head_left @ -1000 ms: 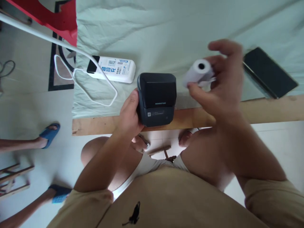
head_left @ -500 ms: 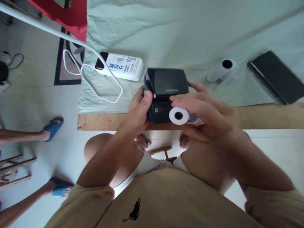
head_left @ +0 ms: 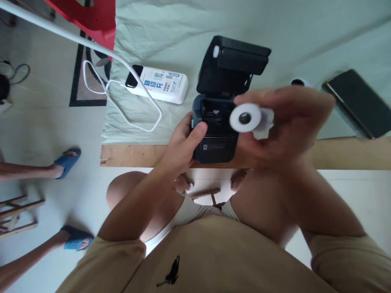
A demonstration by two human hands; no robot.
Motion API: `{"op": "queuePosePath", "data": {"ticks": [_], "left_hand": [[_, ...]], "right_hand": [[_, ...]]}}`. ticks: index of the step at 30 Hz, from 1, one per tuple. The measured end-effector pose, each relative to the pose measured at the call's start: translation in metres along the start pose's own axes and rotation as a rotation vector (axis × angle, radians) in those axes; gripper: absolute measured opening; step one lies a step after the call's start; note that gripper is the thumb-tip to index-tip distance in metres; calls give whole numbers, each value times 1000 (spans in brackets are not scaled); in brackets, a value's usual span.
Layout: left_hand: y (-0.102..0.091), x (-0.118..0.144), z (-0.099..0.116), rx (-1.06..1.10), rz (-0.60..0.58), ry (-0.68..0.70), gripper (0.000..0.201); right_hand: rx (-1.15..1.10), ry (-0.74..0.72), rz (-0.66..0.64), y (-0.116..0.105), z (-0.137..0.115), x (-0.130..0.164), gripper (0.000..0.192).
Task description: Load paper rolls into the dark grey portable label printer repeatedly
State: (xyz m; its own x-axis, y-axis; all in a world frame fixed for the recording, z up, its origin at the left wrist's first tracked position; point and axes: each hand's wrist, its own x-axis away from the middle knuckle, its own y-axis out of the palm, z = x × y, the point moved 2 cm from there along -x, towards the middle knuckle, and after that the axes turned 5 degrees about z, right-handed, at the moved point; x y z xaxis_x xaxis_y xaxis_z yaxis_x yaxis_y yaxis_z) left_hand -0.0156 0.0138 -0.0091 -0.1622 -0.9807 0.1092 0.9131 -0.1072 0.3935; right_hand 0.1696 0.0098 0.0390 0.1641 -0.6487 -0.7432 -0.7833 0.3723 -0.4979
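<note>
A small black label printer sits at the near edge of the table, its lid flipped up and the paper bay exposed. My left hand grips the printer's left side, thumb on its front corner. My right hand holds a white paper roll just above the right side of the open bay, its hollow core facing me. A second white roll lies on the cloth behind my right hand, mostly hidden.
A white power bank with a white cable lies left of the printer on the pale green cloth. A black phone lies at the right. The wooden table edge runs along the front. Another person's feet in blue sandals are at left.
The printer's lid has swung from closed to fully open. My right hand lifted the paper roll from in front of the printer up over the open bay.
</note>
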Motion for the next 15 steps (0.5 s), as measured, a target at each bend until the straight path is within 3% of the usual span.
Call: {"op": "queuePosePath", "data": {"ticks": [3, 5, 9, 15], "left_hand": [[0, 0, 0, -12, -20, -5, 54], [0, 0, 0, -15, -30, -27, 59], [-1, 0, 0, -6, -24, -65, 57], [-1, 2, 0, -12, -4, -44, 55]], "right_hand": [[75, -143, 74, 4, -7, 2, 29], [164, -166, 10, 7, -7, 1, 31], [172, -96, -54, 9, -1, 1, 29], [67, -98, 18, 9, 3, 4, 19]]}}
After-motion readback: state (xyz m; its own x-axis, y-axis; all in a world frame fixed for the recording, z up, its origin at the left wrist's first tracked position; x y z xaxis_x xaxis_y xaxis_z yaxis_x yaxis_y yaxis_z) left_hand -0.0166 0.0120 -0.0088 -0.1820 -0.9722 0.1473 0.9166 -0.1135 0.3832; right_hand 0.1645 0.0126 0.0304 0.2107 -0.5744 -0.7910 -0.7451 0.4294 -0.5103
